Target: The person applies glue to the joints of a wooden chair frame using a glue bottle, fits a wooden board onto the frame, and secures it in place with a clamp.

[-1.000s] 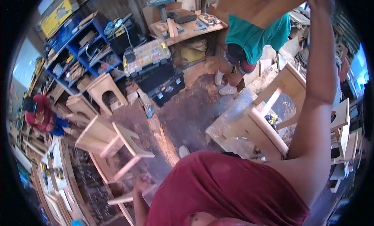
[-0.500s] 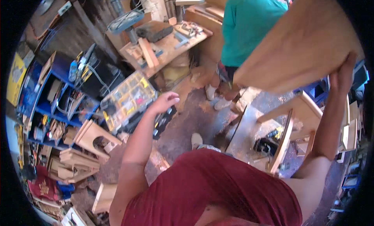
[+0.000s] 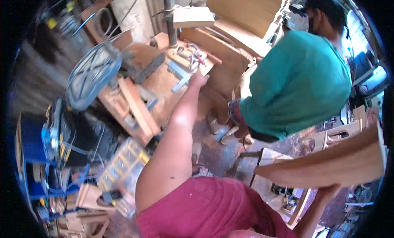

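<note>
My left arm stretches forward to the workbench, where my left hand (image 3: 198, 79) is at the bench edge beside a blue metal square-shaped tool (image 3: 179, 75). Its fingers are too blurred to tell if they hold anything. Small tools and a red-handled item (image 3: 201, 60) lie just beyond it. At the right, a large curved wooden panel (image 3: 320, 166) is tilted nearly edge-on. My right hand (image 3: 329, 191) grips its lower edge, with the fingers partly hidden by the panel.
A co-worker in a green shirt (image 3: 299, 86) stands bent ahead on the right, near the panel. A blue-framed machine guard (image 3: 93, 76) and a wooden plank (image 3: 138, 109) are on the workbench. Below it sits a yellow-divided organizer case (image 3: 121, 164). Wooden parts (image 3: 94, 197) lie lower left.
My left hand has gone forward from above the organizer case to the workbench. The panel has swung lower and flatter at the right, uncovering the co-worker. My view has shifted toward the bench.
</note>
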Available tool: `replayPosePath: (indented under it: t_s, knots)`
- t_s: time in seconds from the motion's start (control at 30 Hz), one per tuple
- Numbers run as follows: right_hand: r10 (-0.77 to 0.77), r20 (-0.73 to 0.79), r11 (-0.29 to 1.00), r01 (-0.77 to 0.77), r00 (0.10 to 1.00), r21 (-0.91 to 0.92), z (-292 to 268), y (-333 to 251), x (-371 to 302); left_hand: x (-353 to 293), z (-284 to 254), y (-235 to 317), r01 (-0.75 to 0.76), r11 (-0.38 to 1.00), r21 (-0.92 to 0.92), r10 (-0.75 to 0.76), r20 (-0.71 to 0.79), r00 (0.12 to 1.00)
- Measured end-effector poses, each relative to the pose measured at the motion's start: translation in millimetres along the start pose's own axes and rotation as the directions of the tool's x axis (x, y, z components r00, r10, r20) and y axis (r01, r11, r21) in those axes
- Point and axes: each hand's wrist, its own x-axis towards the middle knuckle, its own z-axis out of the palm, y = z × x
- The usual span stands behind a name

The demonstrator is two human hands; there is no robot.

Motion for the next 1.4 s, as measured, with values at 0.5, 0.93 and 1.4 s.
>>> replayPosePath:
  t_s: [0.5,0.93,1.4]
  knots:
    - [-0.364,-0.233,0.608,0.04,0.902,-0.793,136.1,22.7,-77.5,195.9,3.5,6.5,0.266,0.847,0.459,-0.354,0.115,0.928]
    - [-0.25,-0.255,0.833,0.073,0.934,-0.549,60.6,62.9,-56.8,45.4,-60.3,-67.7,-0.126,0.863,-0.489,0.157,0.023,0.987]
    - [-0.185,0.113,0.981,0.19,0.976,-0.037,-34.6,83.5,-115.9,-412.2,-61.9,-25.3,-0.074,0.529,-0.845,0.15,0.007,0.989]
